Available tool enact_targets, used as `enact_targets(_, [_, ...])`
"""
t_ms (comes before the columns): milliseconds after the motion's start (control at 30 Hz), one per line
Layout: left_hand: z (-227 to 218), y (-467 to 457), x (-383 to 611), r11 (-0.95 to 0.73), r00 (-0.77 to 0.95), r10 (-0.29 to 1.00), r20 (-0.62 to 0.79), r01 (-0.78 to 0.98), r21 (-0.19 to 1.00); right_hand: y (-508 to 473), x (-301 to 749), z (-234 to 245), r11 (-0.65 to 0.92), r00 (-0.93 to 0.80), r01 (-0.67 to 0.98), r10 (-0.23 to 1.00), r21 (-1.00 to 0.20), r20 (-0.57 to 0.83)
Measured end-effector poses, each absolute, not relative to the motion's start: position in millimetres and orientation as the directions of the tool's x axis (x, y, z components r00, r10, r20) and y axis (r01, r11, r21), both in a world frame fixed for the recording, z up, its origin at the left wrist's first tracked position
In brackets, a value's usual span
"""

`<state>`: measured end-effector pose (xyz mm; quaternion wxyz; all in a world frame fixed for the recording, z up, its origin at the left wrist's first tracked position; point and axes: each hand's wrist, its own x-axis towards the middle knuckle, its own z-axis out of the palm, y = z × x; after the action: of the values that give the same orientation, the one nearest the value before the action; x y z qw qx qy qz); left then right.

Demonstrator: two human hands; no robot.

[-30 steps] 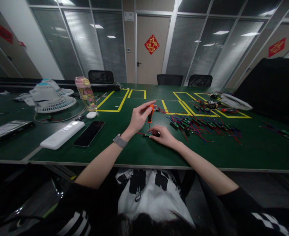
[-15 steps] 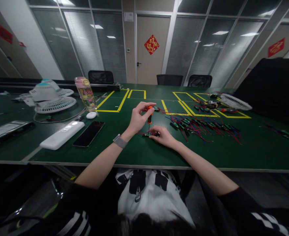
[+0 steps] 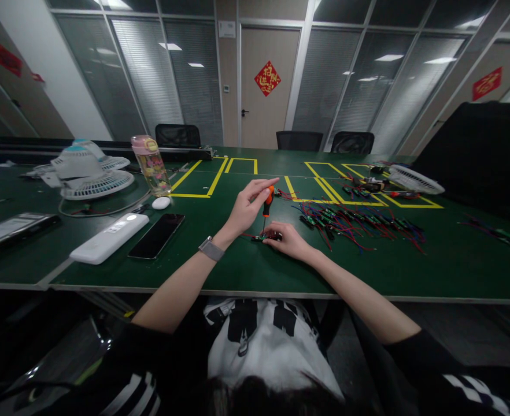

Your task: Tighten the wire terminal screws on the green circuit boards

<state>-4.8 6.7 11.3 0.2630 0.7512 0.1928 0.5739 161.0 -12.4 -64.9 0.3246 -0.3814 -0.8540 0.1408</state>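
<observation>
My left hand [image 3: 246,209] pinches the orange handle of a small screwdriver [image 3: 268,203] and holds it upright, its tip down on a small green circuit board [image 3: 260,237] with red wires. My right hand [image 3: 287,238] lies on the green table [image 3: 246,266], its fingers pressed on the board's right end to hold it still. A grey watch [image 3: 210,249] sits on my left wrist.
Several wired boards [image 3: 359,222] lie spread to the right. To the left lie a black phone [image 3: 156,234], a white power bank [image 3: 110,236], a white mouse [image 3: 161,203], a flowered bottle [image 3: 151,165] and white fans [image 3: 92,173]. Another fan [image 3: 415,179] rests far right.
My left fingers have shifted round the screwdriver's handle, turning it slightly in place. My right hand and the board have stayed put.
</observation>
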Motion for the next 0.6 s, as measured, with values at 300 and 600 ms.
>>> enact_targets(300, [9.8, 7.9, -5.5, -0.796, 0.194, 0.598, 0.777, 0.036, 0.604, -13.3, 160.6, -63.9, 0.673, -0.505, 0.559, 0.739, -0.483, 0.446])
enact_targets(600, [9.1, 6.2, -3.1, -0.706, 0.25, 0.666, 0.702, -0.091, 0.702, -15.3, 160.0, -61.0, 0.666, -0.504, 0.564, 0.746, -0.489, 0.434])
